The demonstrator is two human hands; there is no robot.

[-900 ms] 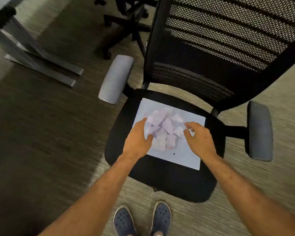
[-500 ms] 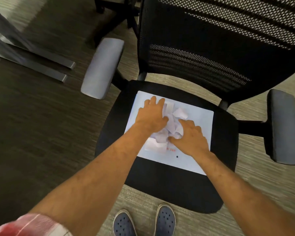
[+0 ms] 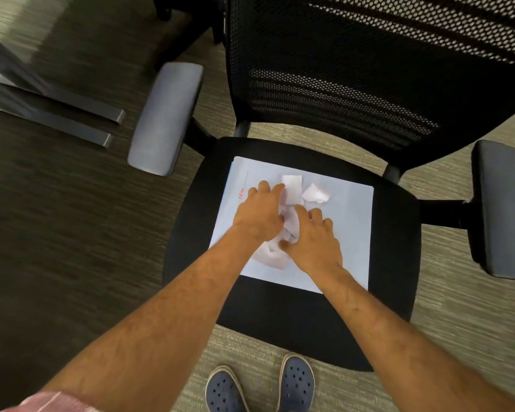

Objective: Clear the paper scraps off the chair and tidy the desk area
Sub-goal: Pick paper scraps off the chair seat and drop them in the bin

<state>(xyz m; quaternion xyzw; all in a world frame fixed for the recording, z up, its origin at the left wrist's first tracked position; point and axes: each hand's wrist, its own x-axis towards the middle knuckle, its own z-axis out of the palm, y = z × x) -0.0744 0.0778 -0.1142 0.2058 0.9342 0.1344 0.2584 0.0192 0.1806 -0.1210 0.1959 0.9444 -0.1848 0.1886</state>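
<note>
White torn paper scraps point(image 3: 289, 224) lie heaped between the left hand point(image 3: 260, 214) and the right hand point(image 3: 312, 242), both pressed together around the pile on a pale blue paper sheet point(image 3: 348, 233) covering the black office chair seat point(image 3: 280, 316). The heap runs away from the person, and one loose scrap point(image 3: 315, 193) sits just beyond the right hand's fingers. Grey-brown carpet point(image 3: 72, 233) and grey metal desk legs point(image 3: 57, 114) lie to the left

The black chair seat point(image 3: 280, 322) bears a white sheet point(image 3: 351, 221), with paper scraps point(image 3: 292, 188) heaped on it.
</note>
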